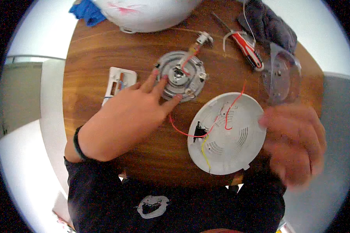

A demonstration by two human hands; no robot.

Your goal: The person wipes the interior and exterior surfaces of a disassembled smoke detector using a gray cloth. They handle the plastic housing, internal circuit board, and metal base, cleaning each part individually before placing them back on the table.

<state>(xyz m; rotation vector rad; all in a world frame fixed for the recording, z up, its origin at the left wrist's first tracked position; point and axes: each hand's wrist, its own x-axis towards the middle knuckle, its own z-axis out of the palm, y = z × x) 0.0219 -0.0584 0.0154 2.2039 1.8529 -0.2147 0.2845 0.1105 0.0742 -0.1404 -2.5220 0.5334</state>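
My left hand (pixel 124 116) lies with fingers stretched and apart, its fingertips touching the near left part of a round grey disc-shaped part (pixel 171 87). A small metal-ended piece with a red wire (pixel 200 42) sticks out from the disc's far side. Right of it, a round white plastic cover (pixel 237 143) rests with its hollow inside facing up. Red wires (pixel 212 130) and a yellow wire (pixel 205 155) run out of the cover, beside a black patch. My right hand (pixel 295 143) is at the cover's right edge, smeared by motion. Its fingers look bent, but whether they hold anything cannot be made out.
A red and black screwdriver (pixel 247 50) lies at the far right, near a dark cloth (pixel 268 27) and a clear plastic package (pixel 280 73). Left of the disc is a small white case (pixel 122 77). A large white rounded object (pixel 147 13) and blue cloth (pixel 87 11) are at the far edge.
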